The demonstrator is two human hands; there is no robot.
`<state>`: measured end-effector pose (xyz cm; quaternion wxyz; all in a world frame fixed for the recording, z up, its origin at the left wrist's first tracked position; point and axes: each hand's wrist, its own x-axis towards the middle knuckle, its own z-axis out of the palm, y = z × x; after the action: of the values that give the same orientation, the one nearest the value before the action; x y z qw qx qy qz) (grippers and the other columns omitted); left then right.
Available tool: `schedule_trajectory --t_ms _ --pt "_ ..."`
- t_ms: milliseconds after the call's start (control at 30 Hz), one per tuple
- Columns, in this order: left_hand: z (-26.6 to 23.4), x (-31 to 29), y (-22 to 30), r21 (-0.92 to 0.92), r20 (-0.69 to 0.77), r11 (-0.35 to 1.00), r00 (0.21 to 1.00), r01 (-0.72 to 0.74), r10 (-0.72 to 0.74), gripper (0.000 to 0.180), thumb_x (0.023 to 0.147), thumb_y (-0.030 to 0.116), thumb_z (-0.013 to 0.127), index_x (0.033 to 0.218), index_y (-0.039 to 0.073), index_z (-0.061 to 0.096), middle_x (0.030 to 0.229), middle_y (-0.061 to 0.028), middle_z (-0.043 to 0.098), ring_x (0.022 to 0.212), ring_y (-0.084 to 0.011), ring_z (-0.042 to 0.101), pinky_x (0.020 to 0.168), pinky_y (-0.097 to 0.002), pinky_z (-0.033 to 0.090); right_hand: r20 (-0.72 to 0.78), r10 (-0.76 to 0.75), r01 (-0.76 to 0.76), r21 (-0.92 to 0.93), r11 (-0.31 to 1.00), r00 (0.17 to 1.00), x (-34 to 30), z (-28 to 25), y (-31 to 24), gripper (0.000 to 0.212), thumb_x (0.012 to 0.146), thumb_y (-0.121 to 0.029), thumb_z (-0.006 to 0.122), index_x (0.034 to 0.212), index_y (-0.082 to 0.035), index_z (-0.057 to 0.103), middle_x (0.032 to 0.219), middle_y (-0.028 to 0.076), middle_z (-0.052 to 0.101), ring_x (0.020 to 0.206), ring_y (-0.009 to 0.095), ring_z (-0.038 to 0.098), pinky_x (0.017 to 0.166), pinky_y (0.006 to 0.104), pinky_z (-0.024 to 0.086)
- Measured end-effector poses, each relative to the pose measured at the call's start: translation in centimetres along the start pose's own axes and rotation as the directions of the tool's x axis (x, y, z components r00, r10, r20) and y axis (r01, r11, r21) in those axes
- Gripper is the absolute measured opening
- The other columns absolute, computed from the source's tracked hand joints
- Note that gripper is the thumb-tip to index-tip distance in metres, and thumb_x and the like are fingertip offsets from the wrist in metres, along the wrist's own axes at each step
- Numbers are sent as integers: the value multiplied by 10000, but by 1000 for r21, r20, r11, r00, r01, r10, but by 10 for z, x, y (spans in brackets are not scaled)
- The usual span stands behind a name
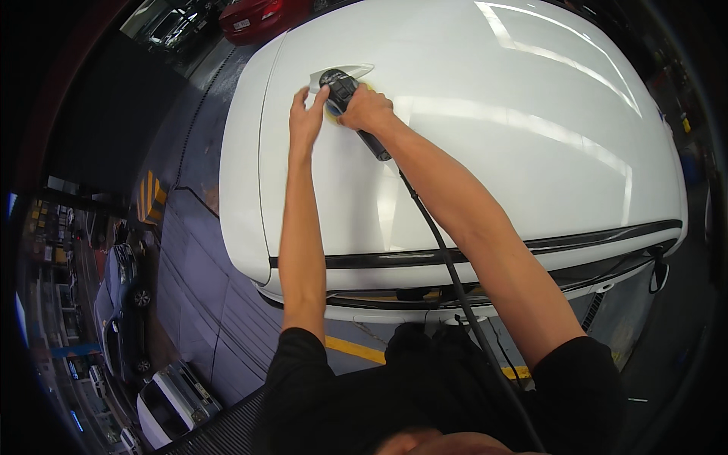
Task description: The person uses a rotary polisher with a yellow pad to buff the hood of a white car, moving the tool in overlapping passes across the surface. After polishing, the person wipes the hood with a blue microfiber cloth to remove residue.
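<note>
A black power polisher (340,85) lies against the roof of a white car (470,152), with part of a yellow pad (331,115) showing under its head. My right hand (366,108) is wrapped round the polisher's body, just behind the head. Beside the head is my left hand (306,117), its fingers apart and its thumb close to the tool; whether the thumb touches cannot be made out. A white fin-shaped antenna (360,70) rises from the roof right behind the polisher, partly hidden by it. From the handle a black cord (447,262) runs back over the roof edge toward my body.
Black trim (356,262) lines the roof's near edge. On the floor to the left stands a yellow-and-black striped block (152,199). A red car (262,20) is parked beyond, and a dark car (121,311) and a white vehicle (174,406) stand at lower left.
</note>
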<state>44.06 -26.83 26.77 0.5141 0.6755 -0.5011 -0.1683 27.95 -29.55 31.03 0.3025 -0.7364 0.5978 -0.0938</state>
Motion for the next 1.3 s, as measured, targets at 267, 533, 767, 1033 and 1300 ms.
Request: schedule_trajectory --t_ms 267,533,767,1033,1300 --pt "50 67 -1 60 177 993 978 105 -114 1001 696 373 888 1523 -14 478 1346 -269 634 1251 -315 623 1053 -379 497 -10 -65 66 15 998 998 6 8 1 998 735 -401 812 1508 36 357 1360 149 613 1220 325 665 1020 426 535" --pt "64 61 8 -31 153 995 984 99 -93 912 672 280 864 1491 31 551 1288 -219 670 1100 -280 683 960 -358 550 110 -151 50 624 780 982 6 33 69 1269 656 -444 867 1600 39 169 1290 245 619 1164 327 669 970 420 541" --pt "75 59 9 19 174 1000 985 19 -22 916 657 289 861 1479 14 564 1323 -237 660 1116 -293 686 946 -373 560 66 -240 13 950 313 968 -34 53 89 1038 836 -226 817 1597 -55 132 1185 227 606 833 276 735 686 402 625" --pt "121 83 30 12 215 999 976 -36 32 923 649 341 848 1467 11 578 1297 -250 675 1111 -303 691 951 -373 556 73 -169 -43 983 177 983 -35 5 105 992 859 -235 803 1590 -102 145 1182 218 613 813 289 733 640 407 617" --pt "151 116 38 59 193 997 981 -46 33 793 720 392 844 1405 43 650 1285 -193 694 1086 -261 695 948 -352 550 -21 -230 19 1000 -8 973 -4 3 121 926 891 -221 754 1619 -109 194 1150 173 611 831 287 723 652 407 620"
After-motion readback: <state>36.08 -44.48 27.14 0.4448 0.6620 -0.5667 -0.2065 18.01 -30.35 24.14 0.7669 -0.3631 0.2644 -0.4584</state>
